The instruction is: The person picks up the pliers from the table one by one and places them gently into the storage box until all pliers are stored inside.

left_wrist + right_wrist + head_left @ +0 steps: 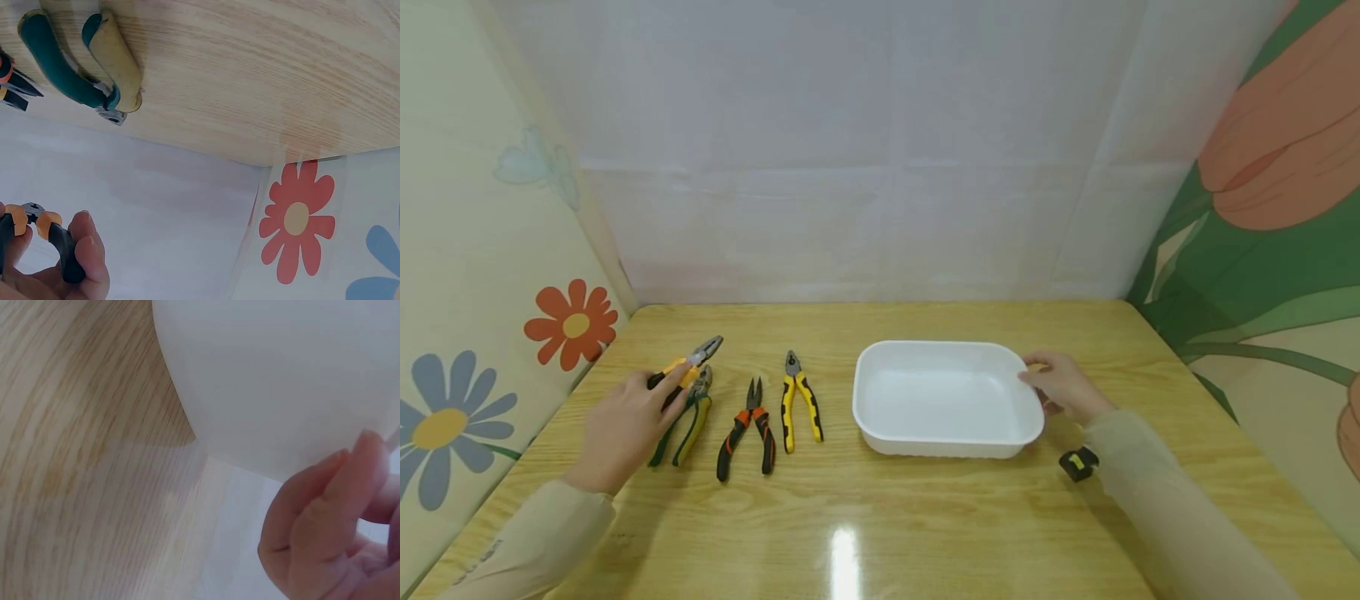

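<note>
My left hand (628,421) grips a pair of pliers with orange and black handles (64,250), its grey jaws (706,350) pointing away to the right above the table. Beneath it lie green-and-tan handled pliers (695,429), partly covered by the hand. To their right are needle-nose pliers with black and orange handles (750,433), then pliers with yellow and black handles (801,400). A white plastic basin (947,447) stands right of the pliers, its inside bare. At its right end my right hand (1063,385) pinches the rim; the right wrist view shows fingers (325,519) against the wall.
A small black and yellow object (1078,463), perhaps a tape measure, sits by my right sleeve. The wooden table (760,533) ends at a white cloth (865,208) behind. Flower-printed panels (576,325) border both sides.
</note>
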A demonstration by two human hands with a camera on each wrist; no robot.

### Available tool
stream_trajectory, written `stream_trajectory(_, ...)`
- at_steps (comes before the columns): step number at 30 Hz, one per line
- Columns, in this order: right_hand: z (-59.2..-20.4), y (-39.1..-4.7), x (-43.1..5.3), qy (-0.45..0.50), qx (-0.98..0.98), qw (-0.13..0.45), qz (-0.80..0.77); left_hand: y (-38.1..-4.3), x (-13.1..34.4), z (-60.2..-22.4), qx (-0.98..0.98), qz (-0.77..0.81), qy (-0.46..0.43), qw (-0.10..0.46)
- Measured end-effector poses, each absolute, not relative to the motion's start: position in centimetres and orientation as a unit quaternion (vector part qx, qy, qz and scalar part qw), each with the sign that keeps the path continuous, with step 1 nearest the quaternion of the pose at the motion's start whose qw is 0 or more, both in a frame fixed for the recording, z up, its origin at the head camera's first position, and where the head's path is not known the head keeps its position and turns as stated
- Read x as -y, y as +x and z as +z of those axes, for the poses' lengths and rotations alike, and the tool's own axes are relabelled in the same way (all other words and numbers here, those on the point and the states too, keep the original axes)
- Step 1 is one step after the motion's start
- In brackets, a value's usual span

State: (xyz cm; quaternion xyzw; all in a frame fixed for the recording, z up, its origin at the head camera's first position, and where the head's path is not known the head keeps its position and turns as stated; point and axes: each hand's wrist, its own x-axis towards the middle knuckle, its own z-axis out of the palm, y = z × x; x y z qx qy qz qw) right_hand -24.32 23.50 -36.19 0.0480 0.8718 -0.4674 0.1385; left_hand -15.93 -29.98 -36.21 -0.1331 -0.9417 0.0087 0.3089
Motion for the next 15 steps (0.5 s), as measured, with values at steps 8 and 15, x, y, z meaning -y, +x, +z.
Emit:
stream_trajectory(8,-36.2,-24.3,-23.5,0.049,-0.87,0.14,-0.471,-16.0,29.3,-36.1,0.936,-0.002,-0.139,0.325)
stream_trajectory(15,-36.2,-24.3,-23.3,0.053,-0.872,0.138,-0.466,-16.1,28.9,-36.0,0.925,0.006,-0.148,0.35)
